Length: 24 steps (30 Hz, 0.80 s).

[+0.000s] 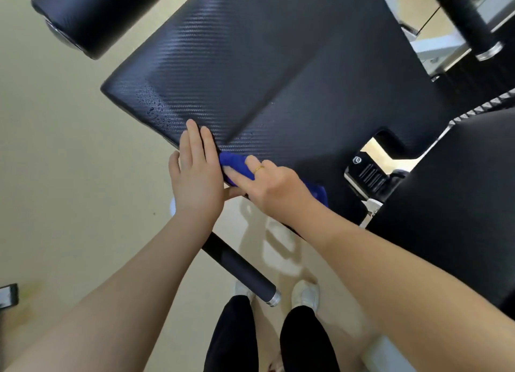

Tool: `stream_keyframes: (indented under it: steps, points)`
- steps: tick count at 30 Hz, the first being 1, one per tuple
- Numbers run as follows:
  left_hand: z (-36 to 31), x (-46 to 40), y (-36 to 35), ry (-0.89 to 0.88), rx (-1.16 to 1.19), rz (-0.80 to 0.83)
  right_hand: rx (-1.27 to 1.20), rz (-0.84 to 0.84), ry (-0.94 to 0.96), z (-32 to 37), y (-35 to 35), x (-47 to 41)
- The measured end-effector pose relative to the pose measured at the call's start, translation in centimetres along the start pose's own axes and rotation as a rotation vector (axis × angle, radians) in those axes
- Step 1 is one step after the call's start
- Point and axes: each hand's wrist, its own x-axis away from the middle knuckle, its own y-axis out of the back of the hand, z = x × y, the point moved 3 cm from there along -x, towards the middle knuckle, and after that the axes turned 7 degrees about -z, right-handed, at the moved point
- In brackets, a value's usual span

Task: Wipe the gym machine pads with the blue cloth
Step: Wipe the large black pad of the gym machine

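A large black pad (pixel 264 73) with a woven texture fills the middle of the view, and everything else sits around it. The left hand (pixel 196 176) lies flat on the pad's near edge, fingers straight and together, gripping nothing; the fingertips reach onto the top surface and the thumb hangs off the edge. Just to the right of it, the right hand (pixel 274 189) presses the blue cloth (pixel 235 166) against the same near edge, its fingers bent over the bunched fabric and holding it; a gold ring shows on one finger. More of the cloth pokes out behind the right wrist. The two hands touch or nearly touch. Small water drops (pixel 156 107) bead on the pad's left corner, beyond the left fingertips. A black roller cushion (pixel 94 17) sits past the pad's far left side. A black bar (pixel 241 271) with a metal end cap runs out from under the pad's near edge, ending between two white shoes (pixel 305 295) on the beige floor (pixel 69 190).
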Motion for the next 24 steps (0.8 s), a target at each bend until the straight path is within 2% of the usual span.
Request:
stream_keyframes:
  steps: [3,5,9,11,12,14,17,18,19,21,23,24]
  points:
    - [-0.1,-0.2,0.0,-0.005,-0.019,0.03,0.009,-0.025,0.192,-1.9,0.1,-0.6]
    - [-0.1,-0.2,0.1,-0.009,-0.028,0.039,0.092,0.062,0.143,-3.8,0.6,-1.7]
    - [0.1,-0.2,0.2,-0.038,-0.089,0.044,0.049,0.335,-0.398,-7.6,1.3,-4.0]
    - [0.1,-0.4,0.2,-0.04,-0.096,0.059,-0.031,0.322,-0.609,-7.5,1.5,-4.2]
    - [0.1,-0.5,0.3,-0.035,-0.095,0.067,-0.076,0.303,-0.651,-6.8,1.5,-4.2]
    - [0.2,-0.6,0.4,-0.024,-0.086,0.073,-0.178,0.337,-0.609,-4.5,1.2,-3.8]
    - [0.2,-0.8,0.7,-0.033,-0.095,0.083,-0.213,0.307,-0.259,-2.3,1.6,-3.6]
    - [0.2,-0.9,0.7,-0.041,-0.1,0.078,-0.186,0.289,-0.203,-3.1,1.8,-4.1]
    - [0.2,-1.0,0.7,-0.051,-0.107,0.068,-0.161,0.309,-0.232,-4.5,1.7,-4.7]
    - [0.3,-1.0,0.6,-0.063,-0.139,0.054,-0.163,0.359,-0.493,-8.1,1.2,-5.3]
    - [0.4,-1.0,0.3,-0.065,-0.181,0.042,-0.193,0.253,-0.795,-10.8,1.4,-5.6]
    - [0.4,-1.0,0.2,-0.067,-0.201,0.036,-0.173,0.228,-0.853,-11.1,1.4,-5.7]
